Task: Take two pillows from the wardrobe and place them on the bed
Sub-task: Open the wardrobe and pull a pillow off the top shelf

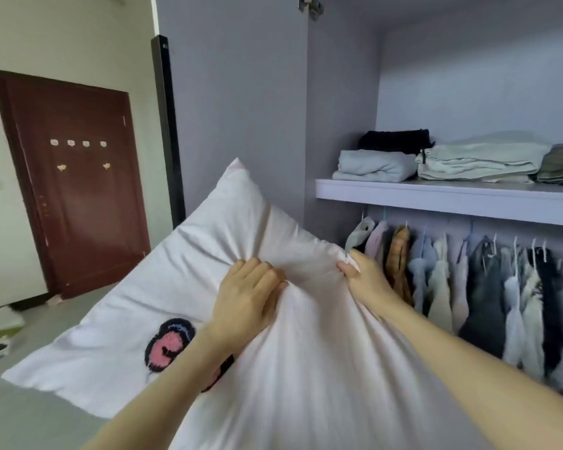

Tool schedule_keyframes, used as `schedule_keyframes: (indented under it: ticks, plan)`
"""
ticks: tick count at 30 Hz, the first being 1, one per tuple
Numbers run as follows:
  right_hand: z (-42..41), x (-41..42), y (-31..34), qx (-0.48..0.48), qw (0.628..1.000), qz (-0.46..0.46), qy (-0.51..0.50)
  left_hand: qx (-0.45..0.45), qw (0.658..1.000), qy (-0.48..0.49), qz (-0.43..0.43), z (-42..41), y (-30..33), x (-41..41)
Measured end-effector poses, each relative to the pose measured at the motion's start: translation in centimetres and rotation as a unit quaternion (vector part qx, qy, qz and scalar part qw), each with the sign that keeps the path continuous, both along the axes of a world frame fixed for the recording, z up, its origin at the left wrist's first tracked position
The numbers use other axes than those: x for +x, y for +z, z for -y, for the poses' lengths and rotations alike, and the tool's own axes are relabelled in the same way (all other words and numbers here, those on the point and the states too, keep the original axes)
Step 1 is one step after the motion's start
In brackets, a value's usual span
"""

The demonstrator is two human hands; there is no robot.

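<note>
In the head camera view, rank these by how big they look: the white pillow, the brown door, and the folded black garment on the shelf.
1. white pillow, though it is closest to the camera, which inflates it
2. brown door
3. folded black garment

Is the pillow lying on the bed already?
No, both hands, left and right, grip the white pillow up in front of the open wardrobe.

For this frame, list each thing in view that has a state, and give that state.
Pale pink pillow with a pink and black patch: lifted, gripped by both hands.
Left hand: bunching its fabric.
Right hand: gripping its edge.
Grey wardrobe: open.
Dark red wooden door: closed.
Folded clothes: stacked on the shelf.
</note>
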State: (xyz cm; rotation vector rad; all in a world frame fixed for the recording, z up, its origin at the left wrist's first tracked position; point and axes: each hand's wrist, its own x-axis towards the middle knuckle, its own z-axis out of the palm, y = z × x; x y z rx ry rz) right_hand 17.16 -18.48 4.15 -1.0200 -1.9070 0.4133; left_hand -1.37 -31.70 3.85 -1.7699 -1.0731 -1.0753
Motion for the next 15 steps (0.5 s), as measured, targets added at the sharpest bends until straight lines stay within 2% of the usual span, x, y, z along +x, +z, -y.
schedule_keyframes:
  ticks: [3,7,9,12,15]
  plan:
    - [3.5,-0.6,-2.2,0.036,0.998,0.000,0.052,-0.095,0.992,0.076,0.028,1.9,-0.5,-0.8]
    - [9.0,-3.3,-5.5,0.129,0.984,0.039,0.121,-0.183,0.962,0.203,-0.028,3.8,-0.5,-1.2]
    - [10.1,-4.2,-6.1,0.149,0.980,0.042,0.125,-0.225,0.946,0.230,-0.037,5.2,-1.2,-2.4]
    - [11.0,-5.2,-5.9,0.157,0.975,0.040,0.150,-0.199,0.949,0.244,-0.034,6.7,-2.7,-3.8]
    - [12.0,-7.4,-5.5,0.128,0.968,0.073,0.203,-0.185,0.942,0.277,0.051,8.1,-4.0,-4.8]
